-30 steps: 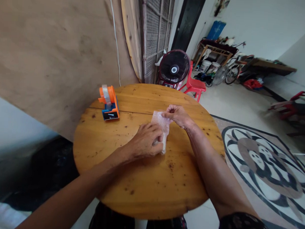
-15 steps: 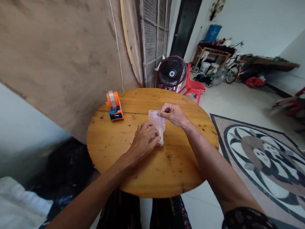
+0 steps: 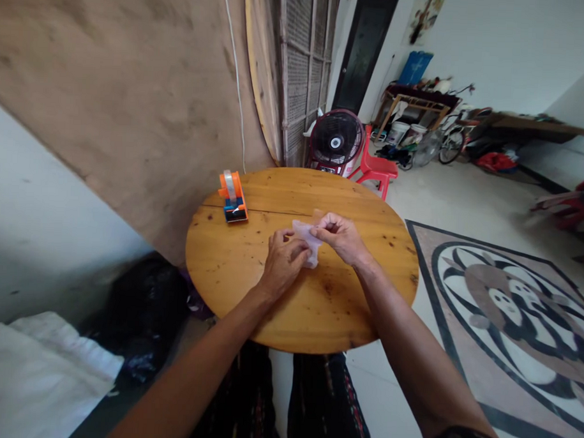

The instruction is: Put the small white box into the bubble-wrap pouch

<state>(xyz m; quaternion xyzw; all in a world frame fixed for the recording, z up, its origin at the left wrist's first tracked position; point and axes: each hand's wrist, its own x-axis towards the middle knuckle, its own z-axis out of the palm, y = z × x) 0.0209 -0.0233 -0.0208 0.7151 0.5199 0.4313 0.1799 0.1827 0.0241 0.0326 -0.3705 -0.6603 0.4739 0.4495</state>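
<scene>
A small packet of translucent, pinkish bubble wrap [image 3: 302,231] lies near the middle of the round wooden table [image 3: 232,287]. My left hand [image 3: 283,257] presses on its lower left part, with thumb and fingers curled around it. At its upper right edge my right hand [image 3: 338,236] has thumb and forefinger pinched together on the wrap. Whatever the packet may contain is hidden. Away from both hands, at the table's far left, stands an orange and blue tape dispenser [image 3: 234,196] with a roll of clear tape.
Beyond the table stand a dark red fan [image 3: 336,142] and a red plastic chair [image 3: 377,164]. A brown board [image 3: 134,79] leans along the left side. Black plastic bags [image 3: 145,310] and a white sack [image 3: 42,370] lie at the lower left.
The upper part of the bubble wrap stands less far out and looks folded lower. My right hand has come a little nearer the left. The whole view has shifted slightly.
</scene>
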